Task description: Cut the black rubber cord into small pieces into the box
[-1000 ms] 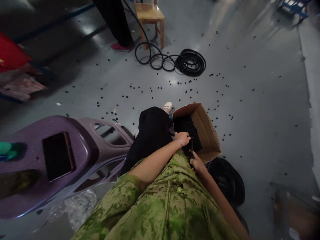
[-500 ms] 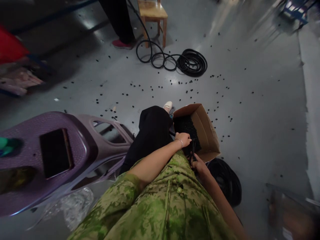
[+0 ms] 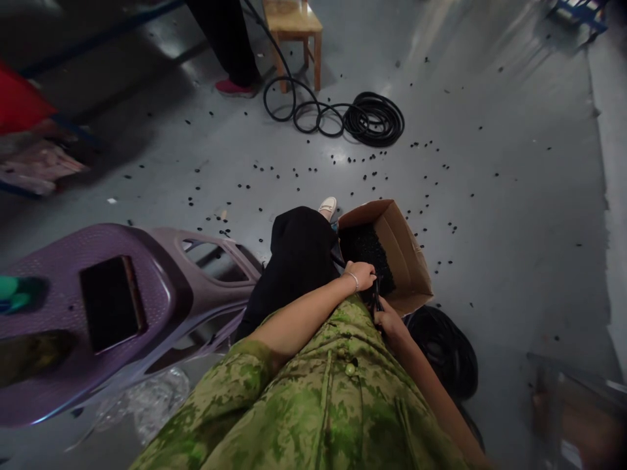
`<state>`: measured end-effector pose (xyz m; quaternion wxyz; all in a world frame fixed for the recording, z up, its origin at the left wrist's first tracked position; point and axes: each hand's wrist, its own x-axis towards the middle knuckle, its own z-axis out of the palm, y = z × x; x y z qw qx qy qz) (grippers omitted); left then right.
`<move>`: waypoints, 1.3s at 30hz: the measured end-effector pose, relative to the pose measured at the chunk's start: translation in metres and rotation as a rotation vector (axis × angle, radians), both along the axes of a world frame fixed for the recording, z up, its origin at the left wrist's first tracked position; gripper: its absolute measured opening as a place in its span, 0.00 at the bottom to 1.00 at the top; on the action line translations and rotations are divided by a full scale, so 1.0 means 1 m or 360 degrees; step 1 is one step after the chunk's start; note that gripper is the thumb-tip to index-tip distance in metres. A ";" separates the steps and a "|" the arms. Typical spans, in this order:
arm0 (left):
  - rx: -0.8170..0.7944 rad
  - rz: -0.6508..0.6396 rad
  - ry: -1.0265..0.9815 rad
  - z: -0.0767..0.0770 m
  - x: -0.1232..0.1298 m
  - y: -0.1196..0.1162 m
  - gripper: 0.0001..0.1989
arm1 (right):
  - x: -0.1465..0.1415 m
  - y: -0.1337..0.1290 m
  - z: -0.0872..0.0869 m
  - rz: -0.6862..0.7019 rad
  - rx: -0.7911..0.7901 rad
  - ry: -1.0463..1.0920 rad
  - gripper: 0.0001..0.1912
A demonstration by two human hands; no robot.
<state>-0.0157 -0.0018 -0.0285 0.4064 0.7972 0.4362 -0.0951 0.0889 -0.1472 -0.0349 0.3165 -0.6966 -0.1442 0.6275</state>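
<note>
My left hand [image 3: 361, 275] is closed at the near side of an open cardboard box [image 3: 406, 261]. A black hose [image 3: 337, 260] runs from beside my leg into that hand. My right hand [image 3: 390, 320] is wrapped round a dark scissors-like tool [image 3: 377, 295], just below the left fingers. The tool's tip is close to the left fingertips; whether it touches the hose I cannot tell. Inside the box lies a heap of small black pieces [image 3: 365, 245], partly hidden by my hands.
Small black rings are scattered over the grey floor [image 3: 514, 215]. A coiled black hose [image 3: 377, 121] lies ahead near a wooden chair [image 3: 294, 23] and a person's leg [image 3: 228, 46]. A purple plastic stool [image 3: 161, 267] with a phone [image 3: 112, 303] is at left; another black coil [image 3: 443, 352] sits right.
The view has shifted slightly. The dark tool between my hands looks narrower than before, while both hands stay almost in place at the box.
</note>
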 end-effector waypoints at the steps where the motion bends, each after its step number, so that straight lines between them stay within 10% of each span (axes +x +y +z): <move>1: -0.0010 -0.0023 0.0007 0.000 0.000 -0.001 0.16 | -0.001 0.000 0.002 -0.0001 0.0010 0.0017 0.46; 27: -0.0223 0.0031 0.0018 -0.015 0.005 0.003 0.15 | -0.001 -0.005 -0.042 -0.0056 0.0203 -0.0182 0.28; 39: -0.0210 -0.0135 0.0022 -0.013 0.005 -0.001 0.13 | 0.001 -0.003 -0.016 -0.0102 0.0046 0.0019 0.34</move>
